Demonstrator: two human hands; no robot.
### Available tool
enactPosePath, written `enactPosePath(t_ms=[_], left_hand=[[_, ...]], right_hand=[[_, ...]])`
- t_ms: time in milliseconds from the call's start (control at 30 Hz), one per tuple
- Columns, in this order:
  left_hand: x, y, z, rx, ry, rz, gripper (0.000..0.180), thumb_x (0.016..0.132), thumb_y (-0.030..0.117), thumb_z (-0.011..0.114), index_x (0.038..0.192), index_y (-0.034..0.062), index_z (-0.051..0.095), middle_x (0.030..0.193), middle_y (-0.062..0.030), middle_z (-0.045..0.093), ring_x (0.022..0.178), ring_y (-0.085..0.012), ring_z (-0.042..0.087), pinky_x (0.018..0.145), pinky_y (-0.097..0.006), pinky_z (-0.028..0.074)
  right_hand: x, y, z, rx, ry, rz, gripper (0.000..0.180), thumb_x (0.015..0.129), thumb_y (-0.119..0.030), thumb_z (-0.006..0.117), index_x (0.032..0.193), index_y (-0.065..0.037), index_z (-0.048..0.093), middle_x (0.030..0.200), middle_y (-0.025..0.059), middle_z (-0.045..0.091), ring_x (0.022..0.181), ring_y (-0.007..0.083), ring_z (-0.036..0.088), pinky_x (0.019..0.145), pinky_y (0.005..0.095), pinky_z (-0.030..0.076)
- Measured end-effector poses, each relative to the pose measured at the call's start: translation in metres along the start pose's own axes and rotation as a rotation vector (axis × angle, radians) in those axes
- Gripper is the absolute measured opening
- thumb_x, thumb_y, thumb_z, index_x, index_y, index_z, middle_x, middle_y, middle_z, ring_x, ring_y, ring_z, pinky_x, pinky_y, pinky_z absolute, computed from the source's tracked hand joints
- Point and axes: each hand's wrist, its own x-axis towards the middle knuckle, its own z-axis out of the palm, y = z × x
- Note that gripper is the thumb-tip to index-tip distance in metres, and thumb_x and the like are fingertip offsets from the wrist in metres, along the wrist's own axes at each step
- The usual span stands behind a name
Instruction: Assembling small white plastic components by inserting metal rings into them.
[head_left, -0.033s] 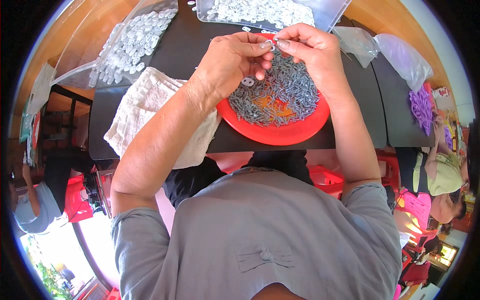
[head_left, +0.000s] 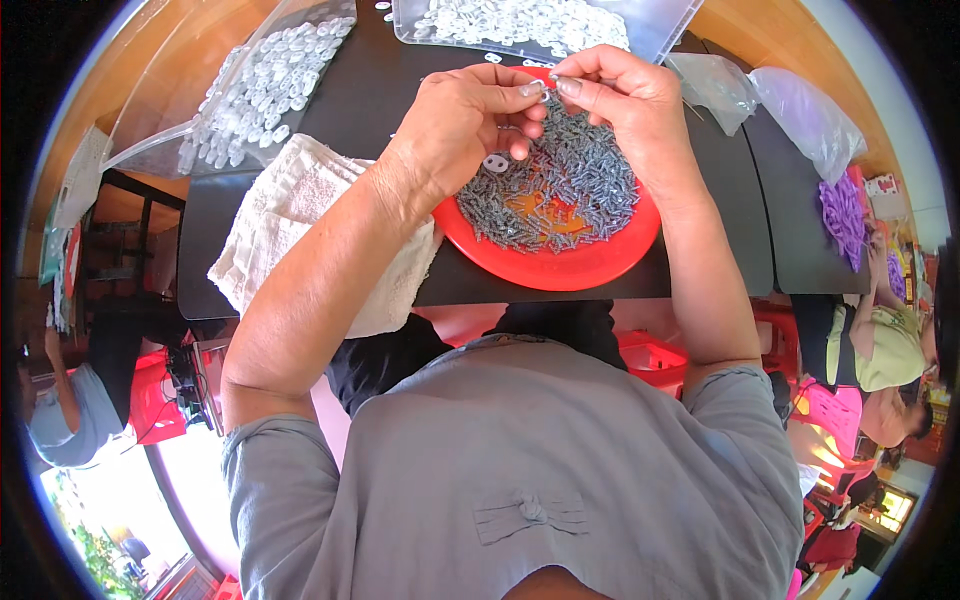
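Over the far side of a round red plate (head_left: 560,272), my two hands meet nearly fingertip to fingertip. My left hand (head_left: 455,125) pinches a small white oval plastic piece (head_left: 543,90) between thumb and forefinger. The thumb and forefinger of my right hand (head_left: 635,100) are also pinched together, on something too small to make out. Many small grey screws (head_left: 590,195) lie heaped in the plate. Another white piece with two holes (head_left: 495,163) shows just below my left palm; whether my curled fingers hold it or it rests on the screws, I cannot tell.
A clear bin (head_left: 520,48) of white pieces stands beyond the plate, and a clear bag (head_left: 250,100) of them lies at far left. A cream cloth (head_left: 270,215) is under my left forearm. Plastic bags (head_left: 810,115) and purple strips (head_left: 843,222) lie right. Other people sit at both sides.
My right fingertips have shifted very slightly away from the left ones. Everything else looks the same.
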Motion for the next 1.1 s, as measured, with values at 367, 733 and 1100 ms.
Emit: enactPosePath(t_ms=[367,733,1100], left_hand=[[-0.006,0.002,0.008,0.153,0.13,0.122,0.012,0.087,0.008,0.067,0.091,-0.0032,0.065,0.077,-0.008,0.065,0.068,-0.015,0.062,0.053,-0.027,0.048],[-0.007,0.002,0.009,0.193,0.114,0.102,0.013,0.087,0.007,0.066,0.091,-0.005,0.065,0.077,-0.0087,0.064,0.068,-0.0155,0.061,0.053,-0.027,0.049],[-0.001,-0.002,-0.001,0.026,-0.004,0.04,0.016,0.092,0.006,0.059,0.099,-0.0078,0.062,0.081,-0.0114,0.064,0.069,-0.0175,0.062,0.057,-0.028,0.05]], right_hand=[[-0.002,0.002,0.006,-0.47,0.035,-0.324,0.008,0.087,-0.002,0.061,0.094,0.001,0.062,0.08,0.0027,0.065,0.075,0.0091,0.06,0.069,0.0234,0.047],[-0.003,-0.009,0.0,0.013,-0.047,-0.008,0.009,0.088,-0.006,0.062,0.094,-0.001,0.065,0.081,0.001,0.065,0.074,0.0084,0.059,0.064,0.0218,0.043],[-0.003,-0.008,-0.001,0.055,-0.076,0.038,0.011,0.089,-0.009,0.062,0.097,-0.002,0.065,0.081,0.0003,0.064,0.074,0.0062,0.057,0.062,0.0207,0.04]])
